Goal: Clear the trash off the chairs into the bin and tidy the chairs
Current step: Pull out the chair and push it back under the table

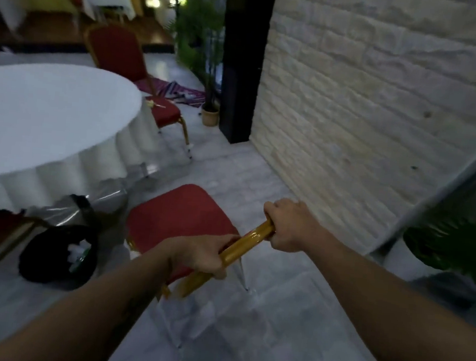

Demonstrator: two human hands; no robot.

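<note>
Left hand (200, 253) and right hand (287, 225) both wrapped tight around the gold top rail of the near chair (178, 218), its red seat bare of trash and angled toward the tabletop (49, 117) at ten o'clock. Black bin (57, 253) at eight o'clock already holding white scraps, so probably partway done. Far chair (162, 110) at eleven o'clock apparently carrying small litter on its seat, not yet cleared or tucked in.

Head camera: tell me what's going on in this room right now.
A person grips the gold top rail of a red chair with both hands, left hand and right hand. Its seat looks clear. A black bin holding trash sits to its left, beside the white-clothed round table. A farther red chair has small litter on its seat.
</note>
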